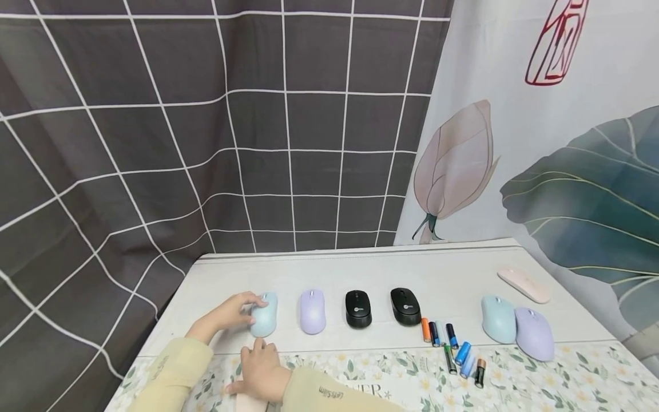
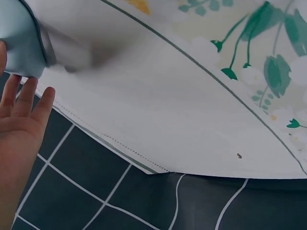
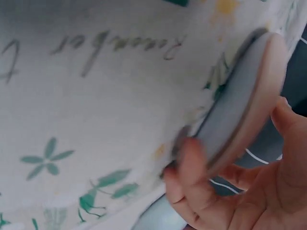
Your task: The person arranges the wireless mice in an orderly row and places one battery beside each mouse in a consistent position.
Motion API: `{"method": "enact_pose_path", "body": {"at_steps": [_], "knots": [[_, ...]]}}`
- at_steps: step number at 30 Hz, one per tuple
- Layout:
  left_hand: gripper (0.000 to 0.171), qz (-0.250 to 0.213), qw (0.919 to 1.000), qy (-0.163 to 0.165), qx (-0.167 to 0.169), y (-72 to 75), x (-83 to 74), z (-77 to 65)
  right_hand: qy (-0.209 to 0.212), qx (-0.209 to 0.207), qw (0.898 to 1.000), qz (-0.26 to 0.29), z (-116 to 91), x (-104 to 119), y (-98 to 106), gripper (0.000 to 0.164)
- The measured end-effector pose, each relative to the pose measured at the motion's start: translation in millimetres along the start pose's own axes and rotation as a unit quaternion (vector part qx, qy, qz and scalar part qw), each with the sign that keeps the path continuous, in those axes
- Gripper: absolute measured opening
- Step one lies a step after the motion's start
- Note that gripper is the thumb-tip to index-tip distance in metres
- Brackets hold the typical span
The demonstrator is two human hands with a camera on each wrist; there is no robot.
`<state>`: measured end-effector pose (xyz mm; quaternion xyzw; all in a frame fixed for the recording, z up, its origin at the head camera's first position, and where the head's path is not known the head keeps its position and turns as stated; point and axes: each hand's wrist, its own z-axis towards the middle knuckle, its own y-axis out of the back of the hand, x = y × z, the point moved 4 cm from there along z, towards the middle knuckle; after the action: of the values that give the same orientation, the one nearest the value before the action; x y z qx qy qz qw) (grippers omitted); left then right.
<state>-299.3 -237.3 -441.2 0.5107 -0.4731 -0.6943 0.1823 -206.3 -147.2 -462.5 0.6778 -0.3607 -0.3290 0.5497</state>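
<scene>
My left hand [image 1: 234, 312] holds a light blue computer mouse [image 1: 264, 317] between thumb and fingers, at the left end of a row on the white part of the table. In the left wrist view, the left hand [image 2: 21, 129] has its fingertips on the side of that mouse [image 2: 19, 38]. My right hand [image 1: 264, 372] is nearer the front edge and grips a flat pale pink mouse [image 1: 250, 404]. The right wrist view shows this pink mouse [image 3: 271, 81] tilted on its side, its grey underside visible, pinched by the right hand [image 3: 249, 191].
A purple mouse [image 1: 312, 312] and two black mice [image 1: 358, 309] [image 1: 405, 306] continue the row. Several loose batteries [image 1: 453, 349] lie right of centre. At the right are another light blue mouse [image 1: 498, 319], a purple mouse [image 1: 534, 334] and a pink mouse [image 1: 525, 285].
</scene>
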Motion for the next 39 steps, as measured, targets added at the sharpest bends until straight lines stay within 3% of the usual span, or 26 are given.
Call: {"method": "enact_pose_path", "body": {"at_steps": [4, 9, 15, 22, 30, 35, 39], "knots": [[0.037, -0.004, 1.0, -0.004, 0.002, 1.2, 1.2, 0.5, 0.009, 0.014, 0.999, 0.03, -7.0, -8.8, 8.6, 0.075], [0.037, -0.013, 0.9998, 0.015, 0.003, 2.5, 2.9, -3.0, 0.042, -0.014, 0.998, 0.032, -22.8, -30.4, 28.7, 0.077], [0.039, -0.021, 0.9989, 0.042, -0.002, 3.9, 4.2, -10.0, 0.03, -0.065, 0.996, 0.055, -44.1, -70.4, 48.9, 0.078], [0.039, -0.045, 0.9975, 0.055, -0.002, -4.1, 5.6, -13.6, 0.025, -0.105, 0.991, 0.078, -66.7, -121.1, 52.9, 0.074], [0.037, -0.046, 0.9965, 0.069, -0.007, -11.1, 4.8, -11.7, 0.007, -0.168, 0.973, 0.159, -93.0, -210.2, 54.0, 0.064], [0.037, -0.041, 0.9972, 0.062, -0.01, -12.8, 5.4, -12.9, -0.034, -0.204, 0.965, 0.159, -117.4, -274.8, 43.2, 0.058], [0.038, -0.042, 0.9975, 0.056, -0.008, -13.7, 5.3, -16.7, -0.063, -0.216, 0.961, 0.159, -144.4, -314.3, 28.6, 0.057]]}}
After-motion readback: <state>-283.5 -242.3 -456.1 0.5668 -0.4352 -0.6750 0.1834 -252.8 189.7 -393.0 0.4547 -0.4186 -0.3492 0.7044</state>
